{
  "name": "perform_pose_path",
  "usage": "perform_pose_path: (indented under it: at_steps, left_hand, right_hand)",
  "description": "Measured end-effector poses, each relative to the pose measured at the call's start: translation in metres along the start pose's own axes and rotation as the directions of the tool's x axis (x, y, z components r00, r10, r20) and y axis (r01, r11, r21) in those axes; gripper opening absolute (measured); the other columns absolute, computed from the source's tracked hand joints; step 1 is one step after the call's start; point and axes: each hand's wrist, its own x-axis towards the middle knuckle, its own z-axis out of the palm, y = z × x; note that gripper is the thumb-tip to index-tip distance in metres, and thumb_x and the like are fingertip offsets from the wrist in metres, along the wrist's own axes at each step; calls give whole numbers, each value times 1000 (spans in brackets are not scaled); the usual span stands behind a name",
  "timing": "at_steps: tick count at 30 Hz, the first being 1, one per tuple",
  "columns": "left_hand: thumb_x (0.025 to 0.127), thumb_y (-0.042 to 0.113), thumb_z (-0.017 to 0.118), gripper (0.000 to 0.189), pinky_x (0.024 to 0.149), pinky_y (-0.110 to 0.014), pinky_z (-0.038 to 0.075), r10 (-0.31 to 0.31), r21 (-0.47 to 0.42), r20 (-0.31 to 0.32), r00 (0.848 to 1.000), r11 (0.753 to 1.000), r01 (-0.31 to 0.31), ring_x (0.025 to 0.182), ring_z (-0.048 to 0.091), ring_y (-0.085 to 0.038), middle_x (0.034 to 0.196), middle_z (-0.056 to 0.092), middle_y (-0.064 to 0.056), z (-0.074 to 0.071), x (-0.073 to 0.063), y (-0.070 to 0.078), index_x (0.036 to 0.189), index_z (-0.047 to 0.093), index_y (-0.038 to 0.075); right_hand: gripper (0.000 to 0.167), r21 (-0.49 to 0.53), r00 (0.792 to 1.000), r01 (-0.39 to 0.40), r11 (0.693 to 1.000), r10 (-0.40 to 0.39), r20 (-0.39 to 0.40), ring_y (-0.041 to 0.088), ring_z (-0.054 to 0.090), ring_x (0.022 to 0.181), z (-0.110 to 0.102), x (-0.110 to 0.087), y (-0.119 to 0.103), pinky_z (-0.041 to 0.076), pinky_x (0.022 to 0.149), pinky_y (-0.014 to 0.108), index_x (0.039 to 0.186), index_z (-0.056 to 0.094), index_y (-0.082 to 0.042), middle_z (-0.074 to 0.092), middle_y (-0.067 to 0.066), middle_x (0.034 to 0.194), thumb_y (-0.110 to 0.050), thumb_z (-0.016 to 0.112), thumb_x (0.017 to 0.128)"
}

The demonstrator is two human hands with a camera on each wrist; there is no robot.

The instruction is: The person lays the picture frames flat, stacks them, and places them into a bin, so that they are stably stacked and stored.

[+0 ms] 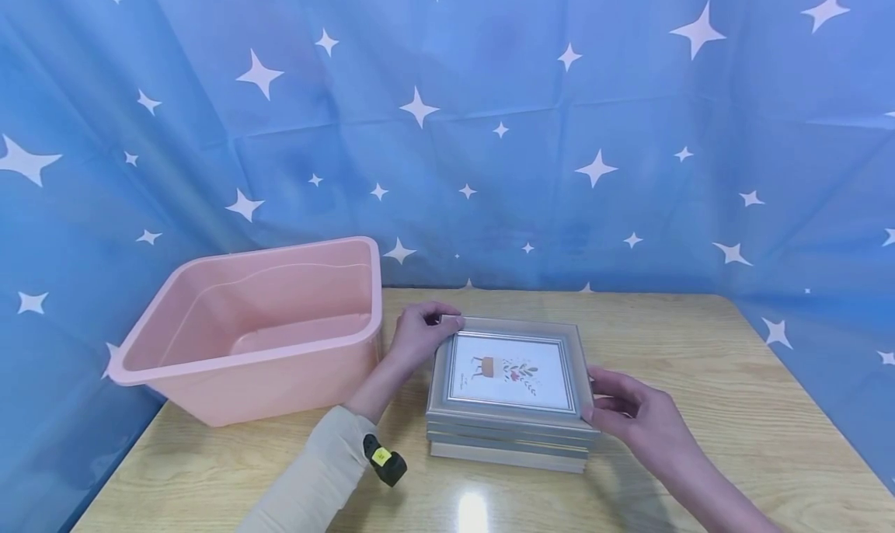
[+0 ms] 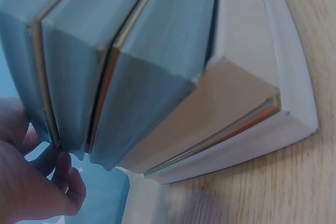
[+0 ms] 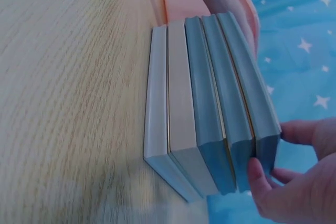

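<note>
A stack of several picture frames stands on the table. Its top picture frame [image 1: 513,374] is silver-grey and shows a plant drawing behind a white mat. Seen from the side in the right wrist view, three bluish-grey frames [image 3: 233,93] lie over paler frames [image 3: 181,93]. At the far left corner, my left hand [image 1: 423,335] grips the top frame's edge, thumb on its upper face. On the right side my right hand [image 1: 632,409] pinches the same frame between thumb and fingers. The top frame rests on the one below, with a thin seam between them.
A pink plastic tub [image 1: 280,393] sits at the left of the wooden table [image 1: 727,409], close to my left forearm. Behind the table hangs a blue curtain [image 1: 489,160] with white stars. A black strap device [image 1: 384,459] is on my left wrist.
</note>
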Motion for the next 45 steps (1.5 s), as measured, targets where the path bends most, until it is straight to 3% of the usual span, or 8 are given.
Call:
perform_pose_path:
  at_steps: [8,17,22,30,34,39,44,45]
  left_hand:
    - [97,29,71,31,101,-45,50,8,7,6,1000,1000,-8,117,62,-26,122,69,-5,-3,1,1,124,73,15]
    - [100,28,68,36,100,-43,52,14,-3,7,1000,1000,-14,118,62,-24,123,69,-4,-6,-5,12,135,68,16]
    - [101,28,67,38,100,-44,53,58,39,2,998,998,-58,122,60,-25,127,68,-4,-7,-12,21,137,66,17]
    - [102,32,64,46,114,-55,37,142,78,20,990,987,-143,143,42,-34,150,54,-7,-12,-28,46,146,58,20]
    - [102,34,64,48,115,-58,34,205,89,33,978,974,-207,146,38,-34,154,50,-2,-23,-40,60,148,57,22]
    - [101,32,66,48,116,-55,34,283,107,15,959,953,-283,145,41,-29,152,52,1,-43,-62,68,147,57,22]
    - [101,27,66,49,114,-59,35,333,146,-5,943,933,-329,144,41,-31,154,50,-3,-73,-83,71,149,56,21]
    - [102,27,66,49,113,-59,36,333,159,-14,943,932,-327,137,48,-33,154,49,-3,-80,-85,71,149,55,21]
  right_hand:
    - [61,-56,999,44,997,-44,1,17,66,107,-7,3,-2,52,85,30,146,51,3,60,20,140,-22,74,96]
    - [56,-58,995,97,994,-98,-20,8,66,99,-15,10,-4,54,81,23,147,50,3,55,23,144,-19,70,99]
    - [57,-69,994,102,992,-104,-27,4,64,101,-17,13,-5,54,82,22,147,50,1,55,22,144,-19,72,98]
    - [56,-118,983,181,976,-185,-21,36,61,120,-19,22,-20,54,84,24,147,49,1,55,24,143,-19,70,99]
    - [56,-130,971,236,963,-239,-10,41,59,123,-20,30,-36,55,89,32,148,49,0,54,24,144,-18,69,99]
    - [58,-108,960,278,954,-278,16,40,58,127,-19,36,-56,55,93,33,151,47,-1,51,22,148,-18,68,100]
    - [61,-102,949,315,943,-313,42,40,55,131,-15,42,-73,53,99,44,154,43,-4,49,22,150,-20,68,100]
    - [62,-103,946,325,940,-321,46,40,55,131,-14,44,-77,52,99,46,154,43,-5,50,23,149,-21,68,100]
